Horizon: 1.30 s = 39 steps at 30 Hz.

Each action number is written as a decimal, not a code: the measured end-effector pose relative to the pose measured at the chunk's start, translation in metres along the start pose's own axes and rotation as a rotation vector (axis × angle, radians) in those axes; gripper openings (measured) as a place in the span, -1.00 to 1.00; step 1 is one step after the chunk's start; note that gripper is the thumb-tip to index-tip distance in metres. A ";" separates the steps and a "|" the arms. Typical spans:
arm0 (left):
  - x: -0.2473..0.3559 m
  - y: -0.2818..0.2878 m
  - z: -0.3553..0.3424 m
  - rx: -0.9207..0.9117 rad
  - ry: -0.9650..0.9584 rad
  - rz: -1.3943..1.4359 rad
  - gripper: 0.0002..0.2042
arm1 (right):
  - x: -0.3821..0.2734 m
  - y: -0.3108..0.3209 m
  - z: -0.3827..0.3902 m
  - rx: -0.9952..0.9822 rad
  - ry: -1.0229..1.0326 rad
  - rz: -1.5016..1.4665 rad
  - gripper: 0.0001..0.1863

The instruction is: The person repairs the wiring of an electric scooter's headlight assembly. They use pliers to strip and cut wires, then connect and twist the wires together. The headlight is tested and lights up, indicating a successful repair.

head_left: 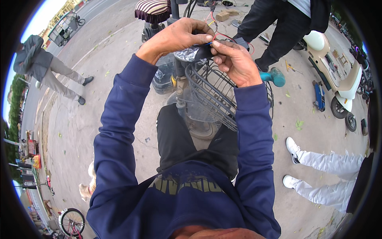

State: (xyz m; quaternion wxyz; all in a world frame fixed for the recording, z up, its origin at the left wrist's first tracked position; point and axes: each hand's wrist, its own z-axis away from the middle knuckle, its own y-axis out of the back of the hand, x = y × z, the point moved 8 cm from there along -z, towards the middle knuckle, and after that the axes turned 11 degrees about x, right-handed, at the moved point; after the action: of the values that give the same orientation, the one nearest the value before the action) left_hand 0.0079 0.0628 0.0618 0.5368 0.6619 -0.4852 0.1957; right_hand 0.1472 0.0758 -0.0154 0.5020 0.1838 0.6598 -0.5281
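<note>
My left hand [180, 36] reaches in above the front of a two-wheeler, thumb and forefinger pinched together on thin wires. Close beside it, my right hand [238, 63] pinches the same bundle between thumb and fingertips. A red wire [227, 36] loops off to the right, and yellow and blue strands show near the fingertips. The exact joint between the fingers is hidden. Just below the hands sits a shiny silver headlamp [186, 54]. Under my right forearm hangs a black wire basket [213, 93], with the front wheel [201, 129] partly seen beneath it.
A teal tool [274, 77] juts out by the basket's right side. A person in black trousers [274, 28] stands ahead; others stand left [49, 59] and right [330, 165]. A cream scooter [336, 69] and a blue metal tool [319, 96] are at right. A dog [86, 189] is at left.
</note>
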 end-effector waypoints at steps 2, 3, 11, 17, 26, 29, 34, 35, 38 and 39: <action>0.002 0.000 0.004 0.064 -0.026 -0.069 -0.69 | -0.003 0.004 0.002 0.088 0.073 0.053 -0.74; 0.002 0.000 0.006 0.108 -0.013 -0.131 -0.69 | -0.006 0.004 0.003 0.100 0.135 0.092 -0.74; 0.036 -0.009 0.043 0.547 -0.166 -0.418 -0.74 | -0.034 -0.020 0.046 0.550 0.947 0.738 -0.81; 0.044 -0.021 0.044 0.628 -0.182 -0.406 -0.81 | -0.034 -0.031 0.067 0.776 1.252 0.961 -0.90; 0.053 -0.028 0.053 0.666 -0.345 -0.366 -0.83 | -0.027 -0.032 0.066 0.736 1.304 0.970 -0.82; 0.055 -0.028 0.052 0.628 -0.367 -0.297 -0.77 | -0.033 -0.031 0.066 0.713 1.338 0.967 -0.82; 0.038 -0.018 0.043 0.484 -0.026 -0.151 -0.69 | -0.035 -0.023 0.060 0.611 1.222 0.833 -0.89; 0.037 -0.016 0.041 0.465 0.001 -0.169 -0.67 | -0.036 -0.022 0.058 0.585 1.174 0.792 -0.90; 0.031 -0.016 0.034 0.448 -0.086 -0.150 -0.73 | -0.037 -0.020 0.056 0.551 1.083 0.742 -0.90; 0.034 -0.015 0.031 0.460 -0.168 -0.116 -0.74 | -0.038 -0.019 0.055 0.551 1.067 0.733 -0.89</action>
State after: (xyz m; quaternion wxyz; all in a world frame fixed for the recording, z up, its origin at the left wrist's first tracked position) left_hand 0.0284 0.0193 0.0699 0.3403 0.8072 -0.4321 0.2142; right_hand 0.1746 0.0313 0.0305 0.1905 0.7487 0.5539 -0.3104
